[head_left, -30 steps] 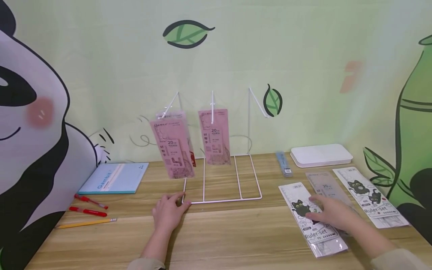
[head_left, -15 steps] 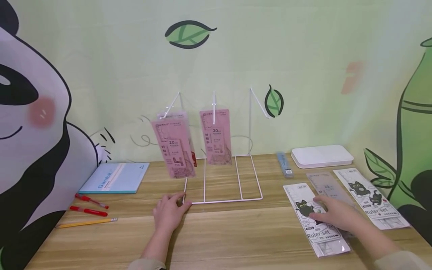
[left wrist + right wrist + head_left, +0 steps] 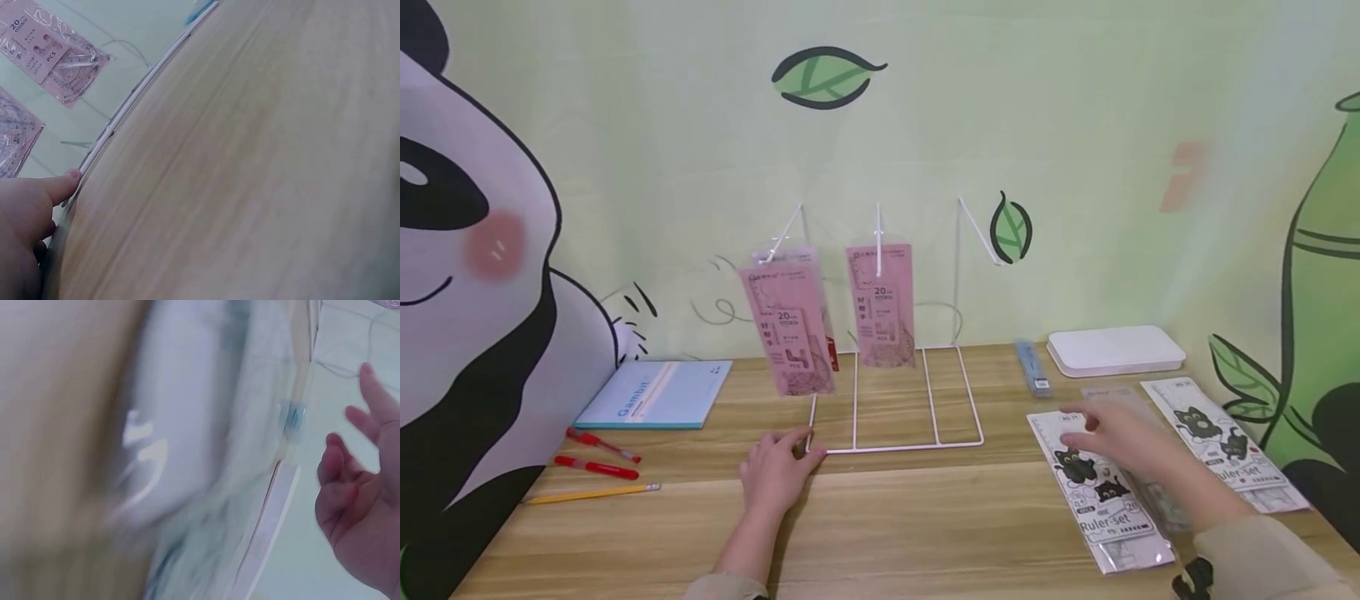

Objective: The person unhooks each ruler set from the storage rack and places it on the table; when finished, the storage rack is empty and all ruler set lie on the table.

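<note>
My left hand [image 3: 777,472] grips the front left corner of a white wire display rack [image 3: 895,449] with thumb and index finger. In the left wrist view the thumb [image 3: 67,182] lies against the wire. Pink ruler-set packs hang from two of the rack's hooks, one pack [image 3: 788,350] at the left, another [image 3: 882,308] in the middle. My right hand [image 3: 1131,437] hovers over the upper part of a white ruler-set pack [image 3: 1112,517] with cats on it, holding nothing, its fingers loosely bent. A pale pink pack [image 3: 1167,500] is partly hidden under that hand.
Another white ruler-set pack [image 3: 1221,442] lies at the far right. Behind are a white case [image 3: 1115,350] and a slim blue packet [image 3: 1033,369]. A blue notebook [image 3: 655,393], red pens [image 3: 597,468] and a yellow pencil [image 3: 593,494] lie left. The rack's right hook [image 3: 979,231] holds no pack.
My right hand has lifted from the near white ruler-set pack and moved up towards its top end. That pack shifted slightly right, then slightly back. The left hand stays at the rack's corner.
</note>
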{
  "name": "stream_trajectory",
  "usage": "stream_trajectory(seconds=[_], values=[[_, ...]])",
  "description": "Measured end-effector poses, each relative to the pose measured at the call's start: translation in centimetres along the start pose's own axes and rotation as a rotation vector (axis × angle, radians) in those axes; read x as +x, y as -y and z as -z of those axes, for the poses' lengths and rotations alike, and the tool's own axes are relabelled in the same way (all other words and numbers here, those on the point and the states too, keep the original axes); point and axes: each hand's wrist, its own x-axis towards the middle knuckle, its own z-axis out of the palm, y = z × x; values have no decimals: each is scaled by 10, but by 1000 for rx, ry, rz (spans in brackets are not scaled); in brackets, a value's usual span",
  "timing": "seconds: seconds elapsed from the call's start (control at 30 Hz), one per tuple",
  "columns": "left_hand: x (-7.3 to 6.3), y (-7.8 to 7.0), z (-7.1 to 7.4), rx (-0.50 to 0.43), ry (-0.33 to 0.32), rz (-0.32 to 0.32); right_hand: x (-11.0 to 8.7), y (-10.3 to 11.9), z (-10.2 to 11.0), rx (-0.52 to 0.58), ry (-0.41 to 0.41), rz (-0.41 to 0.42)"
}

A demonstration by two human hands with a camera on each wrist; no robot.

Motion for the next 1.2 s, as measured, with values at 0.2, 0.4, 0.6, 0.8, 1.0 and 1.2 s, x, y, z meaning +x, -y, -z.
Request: stream_trajectory(seconds=[0.2,0.4,0.6,0.8,1.0,1.2], values=[[0,-1,1,-8,2,11,45,34,-9,182,-6,70],[-1,-2,1,-8,-6,0,90,84,-14,232,-44,204],[-1,-2,2,-18,0,12,121,128,-8,233,-48,250],[-1,-1,2,-24,-1,18,142,150,-3,268,-68,243],[-1,0,2,-26,-6,12,150,165,2,348,-48,204],[0,1,1,-12,-12,6,152,170,4,373,-51,207]])
